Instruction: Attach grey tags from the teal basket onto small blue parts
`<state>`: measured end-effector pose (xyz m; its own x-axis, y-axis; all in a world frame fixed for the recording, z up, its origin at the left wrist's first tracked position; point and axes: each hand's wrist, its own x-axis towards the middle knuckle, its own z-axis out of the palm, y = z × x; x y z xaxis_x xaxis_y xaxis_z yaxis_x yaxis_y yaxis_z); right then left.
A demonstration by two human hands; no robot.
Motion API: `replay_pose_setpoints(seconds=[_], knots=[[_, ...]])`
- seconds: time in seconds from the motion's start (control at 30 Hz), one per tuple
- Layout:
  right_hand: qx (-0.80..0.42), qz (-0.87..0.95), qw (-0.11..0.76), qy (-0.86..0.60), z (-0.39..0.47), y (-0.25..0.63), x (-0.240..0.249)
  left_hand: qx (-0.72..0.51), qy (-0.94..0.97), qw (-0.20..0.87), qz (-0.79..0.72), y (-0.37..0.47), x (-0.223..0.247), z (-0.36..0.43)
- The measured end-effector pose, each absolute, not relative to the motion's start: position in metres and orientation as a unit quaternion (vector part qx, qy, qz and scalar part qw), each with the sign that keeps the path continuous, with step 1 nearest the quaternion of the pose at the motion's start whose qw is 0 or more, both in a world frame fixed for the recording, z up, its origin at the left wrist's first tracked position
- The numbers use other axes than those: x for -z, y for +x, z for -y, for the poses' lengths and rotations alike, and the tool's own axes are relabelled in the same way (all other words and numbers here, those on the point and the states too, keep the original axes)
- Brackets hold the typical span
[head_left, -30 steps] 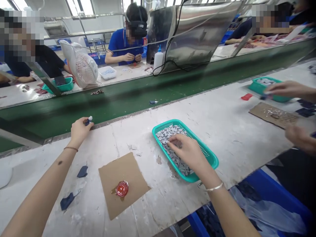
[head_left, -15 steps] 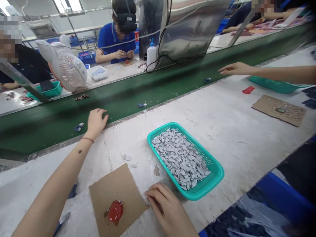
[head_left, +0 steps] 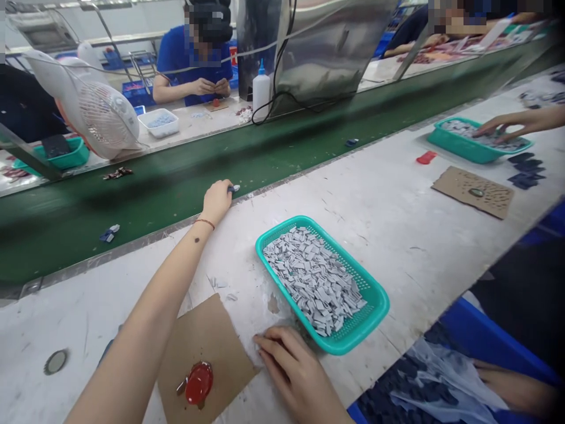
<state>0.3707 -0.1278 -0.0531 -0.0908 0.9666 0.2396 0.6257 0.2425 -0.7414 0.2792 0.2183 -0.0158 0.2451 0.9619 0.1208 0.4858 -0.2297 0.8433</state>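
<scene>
My left hand [head_left: 217, 201] reaches to the edge of the green belt [head_left: 176, 203], its fingers closed round a small navy and white piece [head_left: 234, 188]. My right hand [head_left: 289, 359] rests on the white table, fingers pinched together, with a tiny pale thing at the tips that is too small to name. Beside it lies a cardboard sheet [head_left: 212, 330] bearing a red glossy blob [head_left: 199, 383]. A green basket [head_left: 379, 303] full of small grey pieces [head_left: 315, 277] stands just beyond my right hand.
At the right, a co-worker's hand [head_left: 507, 125] is in another green basket [head_left: 459, 147], near a second cardboard piece [head_left: 489, 200] and a red item [head_left: 426, 157]. A bottle [head_left: 261, 91] and a fan [head_left: 103, 115] stand across the belt. A round disc [head_left: 56, 361] lies at left.
My left hand has moved right along the belt edge and closed on the navy and white piece. The co-worker's hand at right has moved into the basket there. The view has shifted slightly.
</scene>
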Motion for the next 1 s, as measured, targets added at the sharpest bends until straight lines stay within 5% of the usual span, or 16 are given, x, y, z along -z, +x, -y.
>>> replay_pose_setpoints(seconds=[0.37, 0.73, 1.0], knots=[[-0.196, 0.754, 0.337, -0.528, 0.114, 0.367, 0.043, -0.536, 0.340, 0.610, -0.474, 0.136, -0.019, -0.065], [-0.252, 0.827, 0.289, -0.411, 0.101, 0.293, 0.008, -0.520, 0.275, 0.548, -0.595, 0.074, 0.005, 0.115], [-0.221, 0.848, 0.248, -0.413, 0.105, 0.285, 0.006, -0.523, 0.242, 0.554, -0.601, 0.083, 0.029, 0.165]])
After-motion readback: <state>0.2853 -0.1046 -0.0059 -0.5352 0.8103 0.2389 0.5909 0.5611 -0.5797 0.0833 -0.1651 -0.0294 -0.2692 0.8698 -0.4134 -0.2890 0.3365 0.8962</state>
